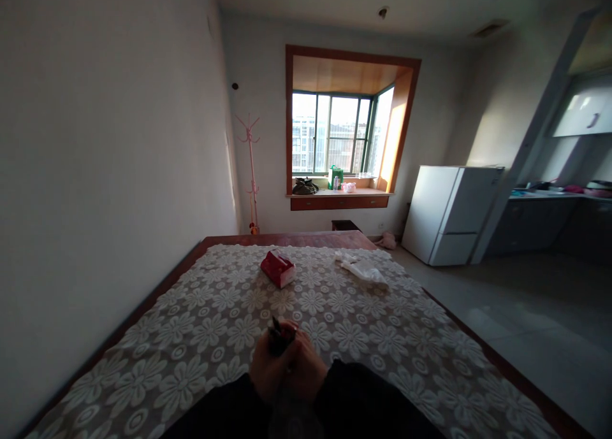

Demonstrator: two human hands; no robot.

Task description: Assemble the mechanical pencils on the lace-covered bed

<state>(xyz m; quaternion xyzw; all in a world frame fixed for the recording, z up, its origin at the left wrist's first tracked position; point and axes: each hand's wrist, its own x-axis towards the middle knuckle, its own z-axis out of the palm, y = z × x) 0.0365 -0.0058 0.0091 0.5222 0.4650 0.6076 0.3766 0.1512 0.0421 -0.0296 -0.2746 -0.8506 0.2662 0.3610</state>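
1. No writing, label, brand, number or sign can be read anywhere in this view.
2. The red tissue pack (278, 268), lying on the flower-patterned bed cover (191, 324) toward the far edge of the bed, shows pale marks too small and blurred to make out.
3. The green bag (336, 176) on the window ledge (339, 197) shows no legible print.

The small dark object (277, 338) clasped between both hands is too dim and covered to identify.
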